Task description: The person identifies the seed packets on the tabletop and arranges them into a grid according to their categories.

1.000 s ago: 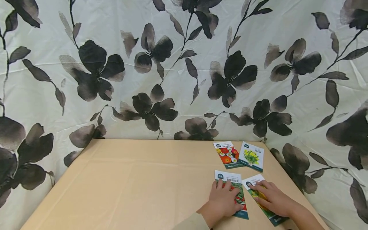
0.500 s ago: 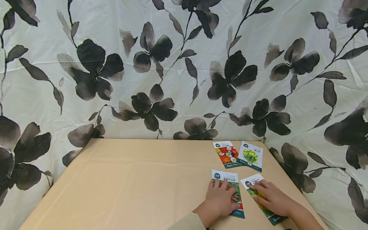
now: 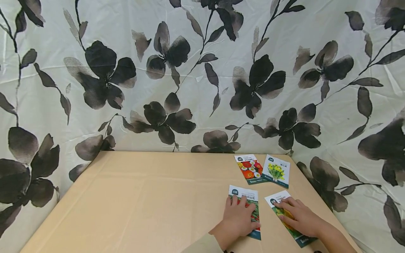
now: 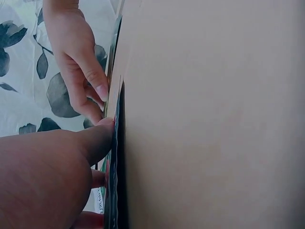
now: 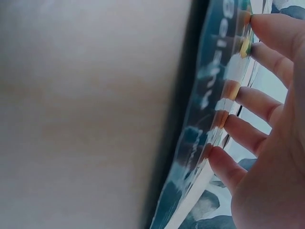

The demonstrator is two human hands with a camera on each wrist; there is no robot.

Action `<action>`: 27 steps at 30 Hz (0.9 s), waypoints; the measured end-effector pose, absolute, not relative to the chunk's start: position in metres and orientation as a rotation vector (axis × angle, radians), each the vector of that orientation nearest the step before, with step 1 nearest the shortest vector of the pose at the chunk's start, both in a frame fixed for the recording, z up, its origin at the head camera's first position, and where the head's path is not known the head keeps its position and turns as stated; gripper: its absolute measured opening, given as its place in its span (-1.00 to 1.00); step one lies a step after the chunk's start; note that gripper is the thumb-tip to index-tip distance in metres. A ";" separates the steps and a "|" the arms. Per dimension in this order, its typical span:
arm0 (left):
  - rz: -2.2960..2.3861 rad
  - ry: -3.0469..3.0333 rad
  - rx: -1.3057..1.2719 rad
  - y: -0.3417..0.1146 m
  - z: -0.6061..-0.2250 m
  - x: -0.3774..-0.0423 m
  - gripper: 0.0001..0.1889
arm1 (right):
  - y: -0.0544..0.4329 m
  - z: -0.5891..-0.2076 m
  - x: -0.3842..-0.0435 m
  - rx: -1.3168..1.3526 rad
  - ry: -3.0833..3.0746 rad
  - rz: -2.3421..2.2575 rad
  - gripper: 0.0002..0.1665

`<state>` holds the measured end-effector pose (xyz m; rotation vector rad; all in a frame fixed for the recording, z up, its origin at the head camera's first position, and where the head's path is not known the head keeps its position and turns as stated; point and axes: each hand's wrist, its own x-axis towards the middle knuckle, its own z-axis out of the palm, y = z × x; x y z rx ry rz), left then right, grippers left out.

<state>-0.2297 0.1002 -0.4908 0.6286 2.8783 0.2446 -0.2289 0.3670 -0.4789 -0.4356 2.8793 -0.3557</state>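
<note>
In the head view my left hand (image 3: 235, 218) lies over a seed packet with red flowers (image 3: 253, 197), fingers stretched across its face and thumb at its right side. My right hand (image 3: 303, 218) rests spread on another seed packet, with yellow flowers (image 3: 279, 213), which lies tilted to the right. In the right wrist view, the fingertips press on the glossy face of this packet (image 5: 202, 90), with its dark teal bottom band toward the camera. The left wrist view shows the red-flower packet edge-on (image 4: 114, 186) under my left thumb.
Two more seed packets, one with red, orange and white flowers (image 3: 248, 170) and one with a yellow bunch (image 3: 276, 171), overlap at the table's back right corner. The tan tabletop (image 3: 142, 200) extends left. A floral curtain (image 3: 202, 88) hangs behind it.
My left hand has slid the red-flower packet left across the table, widening the gap to the yellow-flower packet. My right hand stays on its packet.
</note>
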 end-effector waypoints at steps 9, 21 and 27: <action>0.225 2.876 0.613 0.093 -0.491 -0.229 -0.32 | 0.366 -0.477 -0.228 -0.390 2.865 -0.378 -0.38; 0.196 2.862 0.658 0.074 -0.484 -0.227 -0.32 | 0.369 -0.478 -0.228 -0.431 2.859 -0.378 -0.38; 0.175 2.865 0.676 0.065 -0.483 -0.227 -0.32 | 0.368 -0.480 -0.227 -0.432 2.877 -0.345 -0.37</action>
